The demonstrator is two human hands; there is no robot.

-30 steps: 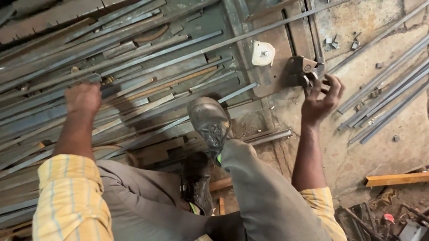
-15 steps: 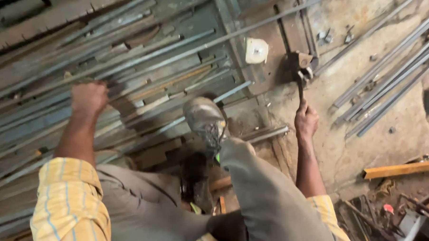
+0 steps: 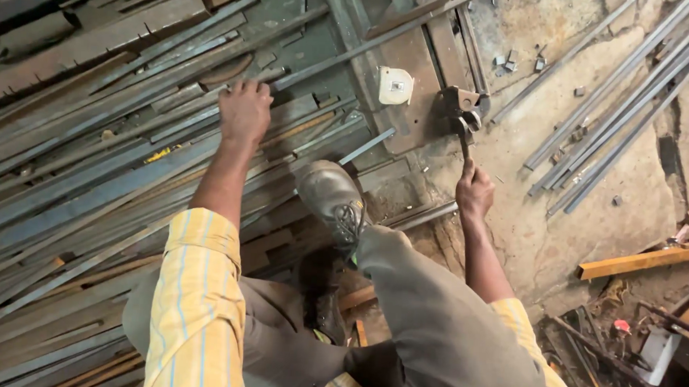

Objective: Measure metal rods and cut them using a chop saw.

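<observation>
Steel bars (image 3: 93, 169) cover the floor — the left hand (image 3: 244, 110) stays flat on them; the right hand (image 3: 474, 190), earlier open, now grips a hammer (image 3: 463, 117), fingers closed.

A second ago the right hand (image 3: 474, 192) lay spread open against the hammer head (image 3: 462, 107) by the steel plate. It has since slid back down the handle and closed around its end, with the hammer head resting on the plate's edge beside the tape measure (image 3: 395, 86).
</observation>
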